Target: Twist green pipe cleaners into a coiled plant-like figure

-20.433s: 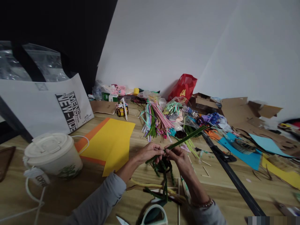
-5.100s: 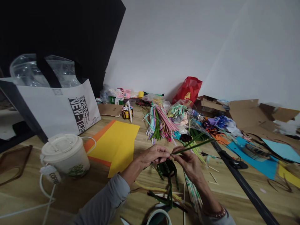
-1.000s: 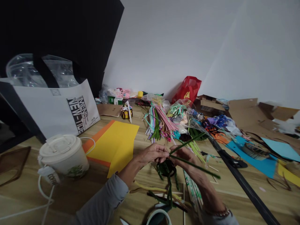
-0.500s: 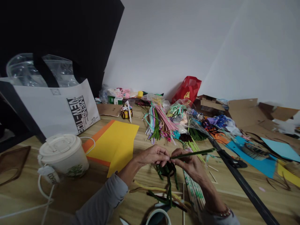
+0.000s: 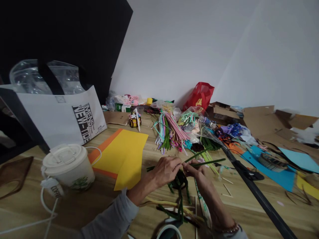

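Observation:
Both hands meet above the front middle of the table. My left hand (image 5: 167,170) is closed in a pinch on green pipe cleaners (image 5: 209,162), and a green end pokes out to its left. Pressed against it, my right hand (image 5: 198,169) also pinches the green stems, two of which stick out to the right. Just below the fingers hangs or rests a dark green pipe-cleaner piece (image 5: 179,182) with bent strands; the fingers partly cover it. Under it lie yellow and green pipe cleaners (image 5: 174,207) and a white roll of tape (image 5: 169,229).
Yellow paper sheets (image 5: 129,149) and a lidded white cup (image 5: 69,166) are on the left, before a white bag (image 5: 57,116). Bundled pipe cleaners (image 5: 169,131) lie behind my hands. On the right are a black bar (image 5: 259,192), blue paper (image 5: 274,171) and cardboard boxes (image 5: 264,121).
My left hand has turned over, its back now facing up. A second green stem now points up to the right, and a green end shows left of my left hand.

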`<action>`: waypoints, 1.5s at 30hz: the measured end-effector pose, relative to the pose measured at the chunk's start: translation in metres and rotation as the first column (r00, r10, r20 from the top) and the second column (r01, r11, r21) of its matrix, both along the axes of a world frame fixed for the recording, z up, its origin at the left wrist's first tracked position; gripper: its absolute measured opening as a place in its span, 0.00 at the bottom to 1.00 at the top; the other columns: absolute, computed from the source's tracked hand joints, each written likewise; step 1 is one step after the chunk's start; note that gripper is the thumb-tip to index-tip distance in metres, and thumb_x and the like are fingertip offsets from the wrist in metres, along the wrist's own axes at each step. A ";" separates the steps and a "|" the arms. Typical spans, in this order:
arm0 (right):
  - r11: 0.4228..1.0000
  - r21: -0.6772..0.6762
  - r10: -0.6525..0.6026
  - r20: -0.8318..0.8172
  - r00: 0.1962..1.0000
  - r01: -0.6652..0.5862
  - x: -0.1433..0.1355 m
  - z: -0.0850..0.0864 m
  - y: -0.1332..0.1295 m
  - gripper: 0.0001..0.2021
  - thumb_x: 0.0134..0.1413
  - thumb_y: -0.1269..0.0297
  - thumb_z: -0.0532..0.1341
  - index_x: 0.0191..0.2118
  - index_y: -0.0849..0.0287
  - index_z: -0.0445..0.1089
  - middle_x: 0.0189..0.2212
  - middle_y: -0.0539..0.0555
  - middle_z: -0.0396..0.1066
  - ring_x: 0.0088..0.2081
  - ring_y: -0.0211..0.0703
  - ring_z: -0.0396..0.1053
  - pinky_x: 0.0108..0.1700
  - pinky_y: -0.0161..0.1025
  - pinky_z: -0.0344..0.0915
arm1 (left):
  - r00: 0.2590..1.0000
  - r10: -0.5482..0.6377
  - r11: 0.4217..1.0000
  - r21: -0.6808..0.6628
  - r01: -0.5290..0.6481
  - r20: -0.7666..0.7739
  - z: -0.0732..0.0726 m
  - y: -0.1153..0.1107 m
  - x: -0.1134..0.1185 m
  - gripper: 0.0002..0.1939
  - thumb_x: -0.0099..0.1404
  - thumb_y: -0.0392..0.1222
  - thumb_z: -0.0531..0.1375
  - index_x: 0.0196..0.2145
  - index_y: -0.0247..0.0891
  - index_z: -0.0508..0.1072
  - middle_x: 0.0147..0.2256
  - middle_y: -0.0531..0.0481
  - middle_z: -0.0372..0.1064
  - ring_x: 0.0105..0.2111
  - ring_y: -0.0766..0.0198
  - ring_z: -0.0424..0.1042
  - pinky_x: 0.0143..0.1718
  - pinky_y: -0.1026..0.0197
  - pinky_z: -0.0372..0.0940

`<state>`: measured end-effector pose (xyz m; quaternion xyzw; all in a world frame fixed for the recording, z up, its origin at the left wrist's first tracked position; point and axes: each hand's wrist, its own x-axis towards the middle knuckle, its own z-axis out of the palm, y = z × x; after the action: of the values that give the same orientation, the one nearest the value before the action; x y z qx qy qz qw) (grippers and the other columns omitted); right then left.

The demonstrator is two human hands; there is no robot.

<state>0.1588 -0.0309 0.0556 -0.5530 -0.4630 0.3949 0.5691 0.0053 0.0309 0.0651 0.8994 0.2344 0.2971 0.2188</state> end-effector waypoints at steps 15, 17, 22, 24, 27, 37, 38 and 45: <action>0.992 0.087 0.086 0.062 0.994 -0.091 0.002 0.009 0.000 0.15 0.46 0.51 0.66 0.32 0.58 0.68 0.28 0.52 0.69 0.29 0.41 0.67 0.27 0.36 0.65 | 0.931 -0.012 0.521 -0.793 0.317 0.365 -0.007 0.026 -0.004 0.15 0.56 0.50 0.60 0.27 0.33 0.69 0.18 0.56 0.63 0.15 0.75 0.51 0.17 0.69 0.44; 0.990 0.129 0.061 0.026 0.998 -0.064 0.000 0.009 -0.001 0.14 0.47 0.52 0.66 0.32 0.56 0.65 0.28 0.51 0.68 0.30 0.41 0.67 0.28 0.35 0.65 | 0.930 -0.028 0.436 -0.833 0.341 0.366 -0.005 0.027 -0.006 0.15 0.56 0.50 0.60 0.27 0.33 0.69 0.18 0.56 0.62 0.14 0.76 0.51 0.16 0.69 0.42; 0.979 0.203 0.015 0.084 0.996 -0.032 0.000 0.005 -0.001 0.15 0.49 0.54 0.65 0.40 0.55 0.66 0.31 0.52 0.69 0.32 0.43 0.69 0.29 0.37 0.68 | 0.925 -0.044 0.330 -0.869 0.370 0.377 -0.004 0.027 -0.007 0.17 0.54 0.52 0.61 0.26 0.32 0.68 0.18 0.57 0.60 0.14 0.76 0.51 0.15 0.69 0.41; 0.975 0.219 0.010 0.133 0.991 -0.039 0.001 0.003 0.000 0.17 0.50 0.54 0.64 0.44 0.54 0.67 0.32 0.53 0.69 0.33 0.44 0.69 0.29 0.38 0.69 | 0.922 -0.066 0.321 -0.867 0.382 0.382 -0.004 0.027 -0.008 0.17 0.55 0.52 0.61 0.26 0.32 0.68 0.18 0.57 0.61 0.14 0.76 0.51 0.16 0.69 0.41; 0.974 0.215 0.035 0.173 0.984 -0.072 0.003 0.002 0.001 0.16 0.51 0.54 0.63 0.44 0.54 0.69 0.35 0.55 0.71 0.35 0.45 0.70 0.31 0.38 0.70 | 0.920 -0.104 0.314 -0.865 0.391 0.378 -0.004 0.026 -0.008 0.17 0.56 0.51 0.61 0.29 0.32 0.70 0.19 0.56 0.61 0.14 0.76 0.51 0.15 0.69 0.40; 0.958 0.249 0.061 0.313 0.948 -0.144 0.011 0.003 -0.002 0.08 0.52 0.59 0.63 0.37 0.54 0.75 0.38 0.55 0.72 0.39 0.47 0.70 0.35 0.38 0.69 | 0.916 -0.192 0.363 -0.842 0.400 0.352 -0.003 0.025 -0.012 0.17 0.58 0.51 0.60 0.30 0.32 0.71 0.18 0.56 0.62 0.15 0.76 0.51 0.16 0.68 0.40; 0.955 0.246 0.075 0.338 0.938 -0.165 0.011 0.005 -0.003 0.08 0.53 0.59 0.63 0.37 0.55 0.74 0.37 0.55 0.72 0.38 0.46 0.70 0.35 0.38 0.69 | 0.915 -0.199 0.369 -0.839 0.401 0.350 -0.003 0.025 -0.012 0.17 0.58 0.51 0.60 0.31 0.32 0.72 0.18 0.56 0.62 0.15 0.76 0.51 0.16 0.68 0.40; 0.956 0.255 0.019 0.443 0.896 -0.146 0.009 0.012 -0.004 0.08 0.55 0.58 0.60 0.34 0.56 0.72 0.34 0.55 0.71 0.35 0.45 0.69 0.32 0.37 0.68 | 0.929 -0.186 0.516 -0.773 0.369 0.319 -0.002 0.022 -0.006 0.15 0.60 0.50 0.57 0.31 0.32 0.71 0.20 0.54 0.66 0.15 0.75 0.53 0.17 0.69 0.44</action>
<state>0.1674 -0.0350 0.0671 -0.5201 -0.6533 0.2152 0.5064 -0.0010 0.0528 0.0626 0.6847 0.1753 0.2013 0.6782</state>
